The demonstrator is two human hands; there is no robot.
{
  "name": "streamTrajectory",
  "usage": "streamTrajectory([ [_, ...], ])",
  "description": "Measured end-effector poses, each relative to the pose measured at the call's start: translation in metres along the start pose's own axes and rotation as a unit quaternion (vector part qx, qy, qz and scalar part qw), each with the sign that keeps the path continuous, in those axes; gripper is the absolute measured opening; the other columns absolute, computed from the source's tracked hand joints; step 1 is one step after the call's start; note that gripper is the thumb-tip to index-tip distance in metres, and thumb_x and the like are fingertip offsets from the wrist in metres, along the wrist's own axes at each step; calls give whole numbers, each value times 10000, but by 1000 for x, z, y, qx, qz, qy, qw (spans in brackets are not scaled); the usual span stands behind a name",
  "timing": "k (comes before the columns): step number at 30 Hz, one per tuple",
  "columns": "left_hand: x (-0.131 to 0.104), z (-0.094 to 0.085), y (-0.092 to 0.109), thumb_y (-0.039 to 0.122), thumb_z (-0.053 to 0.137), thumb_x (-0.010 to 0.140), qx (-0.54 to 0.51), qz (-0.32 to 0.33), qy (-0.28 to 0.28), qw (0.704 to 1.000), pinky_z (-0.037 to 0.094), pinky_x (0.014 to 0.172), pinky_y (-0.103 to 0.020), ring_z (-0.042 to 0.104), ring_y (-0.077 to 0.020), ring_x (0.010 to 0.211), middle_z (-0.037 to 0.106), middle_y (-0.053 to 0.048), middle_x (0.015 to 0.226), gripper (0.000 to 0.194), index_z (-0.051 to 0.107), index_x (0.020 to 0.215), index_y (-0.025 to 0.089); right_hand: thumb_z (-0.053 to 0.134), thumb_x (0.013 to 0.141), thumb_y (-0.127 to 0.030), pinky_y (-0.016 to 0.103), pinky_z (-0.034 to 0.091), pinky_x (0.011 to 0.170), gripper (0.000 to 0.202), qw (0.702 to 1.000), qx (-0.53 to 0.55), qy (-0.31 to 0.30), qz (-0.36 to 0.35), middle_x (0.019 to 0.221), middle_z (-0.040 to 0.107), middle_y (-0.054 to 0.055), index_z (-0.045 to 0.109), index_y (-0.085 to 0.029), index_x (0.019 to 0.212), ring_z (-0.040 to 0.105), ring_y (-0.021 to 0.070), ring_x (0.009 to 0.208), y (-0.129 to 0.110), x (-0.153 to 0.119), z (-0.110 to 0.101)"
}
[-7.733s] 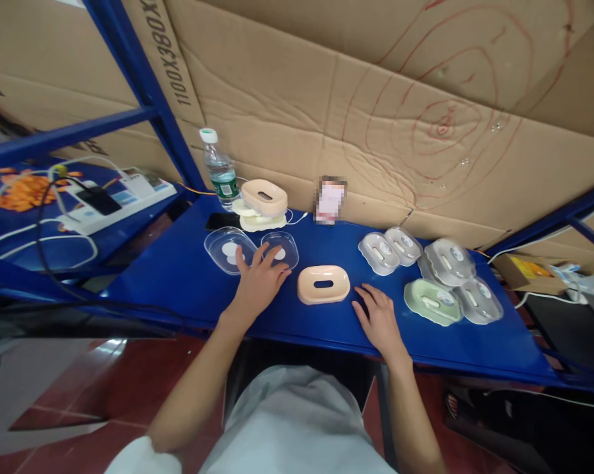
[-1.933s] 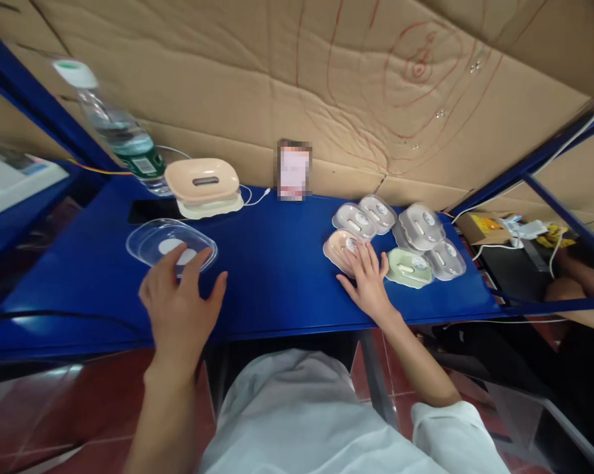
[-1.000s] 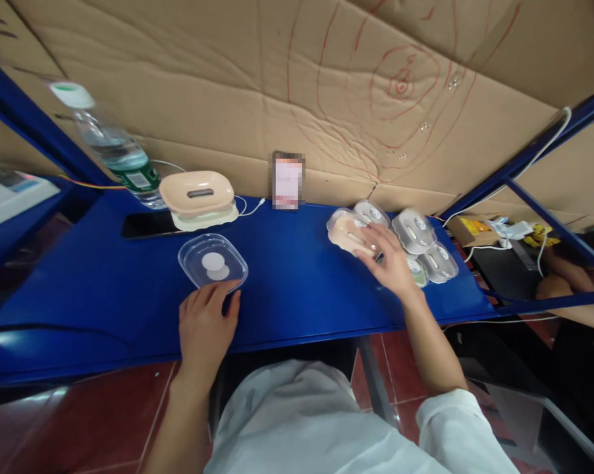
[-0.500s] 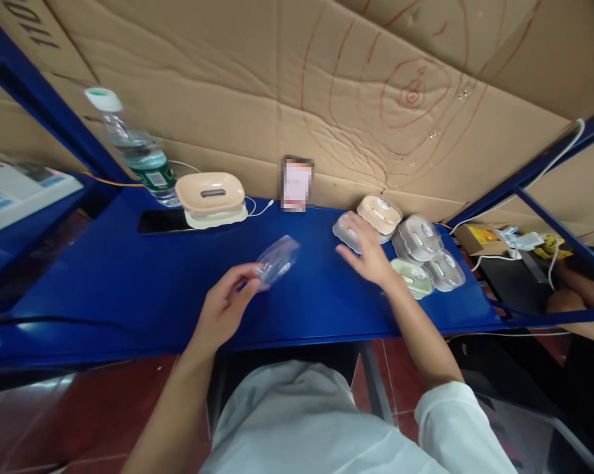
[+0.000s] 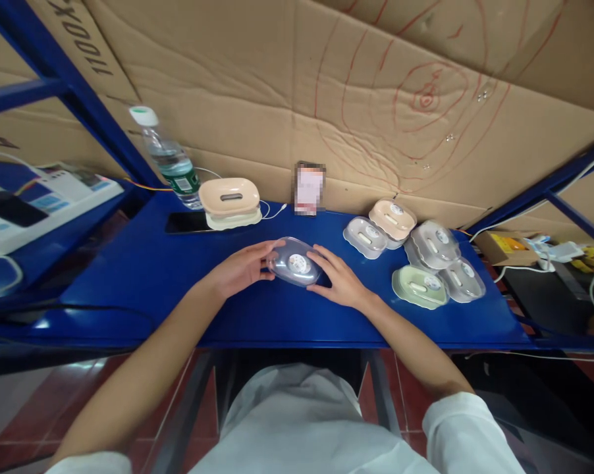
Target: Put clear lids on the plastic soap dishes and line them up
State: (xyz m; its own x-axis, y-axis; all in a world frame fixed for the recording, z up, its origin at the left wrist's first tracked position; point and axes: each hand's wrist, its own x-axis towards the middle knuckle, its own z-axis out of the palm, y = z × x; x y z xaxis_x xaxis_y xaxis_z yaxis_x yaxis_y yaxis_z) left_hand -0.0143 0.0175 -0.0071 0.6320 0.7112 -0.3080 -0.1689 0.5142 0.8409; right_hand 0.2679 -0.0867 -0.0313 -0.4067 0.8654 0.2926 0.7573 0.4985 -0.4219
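Between my two hands is a clear oval plastic lid (image 5: 295, 262) with a round white sticker, held a little above the blue table (image 5: 178, 263). My left hand (image 5: 250, 268) grips its left end, thumb and fingers at the edge. The right end is held by the fingers of my right hand (image 5: 337, 276). To the right stand several lidded soap dishes: a grey one (image 5: 365, 237), a peach one (image 5: 392, 220), a green one (image 5: 419, 286) and more grey ones (image 5: 432, 245). At the left, a peach dish (image 5: 229, 196) rests on a pale green one (image 5: 234, 218).
A water bottle (image 5: 176, 168) stands at the back left beside a dark phone (image 5: 183, 222) lying flat. Another phone (image 5: 309, 189) leans on the cardboard wall (image 5: 228, 79). A white cable lies near the stacked dishes. Blue frame bars rise at both sides.
My right hand has moved left from the grey dish to the clear lid and now holds it too. The lid has turned, its sticker facing up. The view has shifted slightly left.
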Motion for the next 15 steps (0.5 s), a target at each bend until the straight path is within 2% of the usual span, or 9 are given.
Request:
streamTrajectory([
  [3,-11,-1,-2,494,806,905,-19,14,16,1000,583,705,-291,702,-177,824,757,-66,964,401,790,1215,240,717,1004,-525,577,401,1276,897,1000,6,26,-6,1747,365,157,238,-317,1734,373,344,1617,-3,-2,0],
  [5,-22,-7,-4,498,829,877,-18,35,42,998,575,716,-295,679,-165,796,731,-52,896,376,798,1131,223,697,1017,-526,601,392,1275,875,999,0,50,-10,1738,379,167,243,-309,1732,370,352,1618,-4,-3,-2],
  [7,-35,-19,-5,496,851,848,3,63,86,994,557,696,-290,641,-150,748,672,-22,806,388,787,1112,221,674,1032,-514,609,399,1270,843,998,-6,57,-6,1742,370,165,245,-315,1730,367,353,1619,-2,-5,-4],
  [9,-51,-39,-5,510,865,819,45,95,152,983,527,657,-280,607,-142,716,630,5,775,463,759,1177,236,658,1042,-506,605,416,1266,822,999,-4,44,6,1745,364,158,245,-325,1729,371,349,1618,1,-7,-6],
  [11,-68,-63,-3,539,859,799,116,133,244,953,490,621,-273,582,-139,700,624,16,785,552,724,1248,248,641,1052,-496,591,424,1270,784,1000,5,23,18,1744,365,153,268,-329,1721,375,339,1618,3,-8,-7],
  [12,-76,-76,0,554,844,798,158,154,296,929,475,614,-274,575,-142,704,631,13,798,565,718,1250,241,628,1059,-488,582,425,1273,752,1000,9,14,20,1742,366,154,293,-325,1713,376,332,1619,4,-8,-6],
  [15,-95,-110,8,575,765,859,234,194,404,863,452,630,-292,561,-164,771,661,-14,874,475,732,1156,204,593,1079,-466,571,431,1272,642,1000,5,-4,16,1743,358,156,394,-308,1669,380,328,1617,3,-7,-4],
])
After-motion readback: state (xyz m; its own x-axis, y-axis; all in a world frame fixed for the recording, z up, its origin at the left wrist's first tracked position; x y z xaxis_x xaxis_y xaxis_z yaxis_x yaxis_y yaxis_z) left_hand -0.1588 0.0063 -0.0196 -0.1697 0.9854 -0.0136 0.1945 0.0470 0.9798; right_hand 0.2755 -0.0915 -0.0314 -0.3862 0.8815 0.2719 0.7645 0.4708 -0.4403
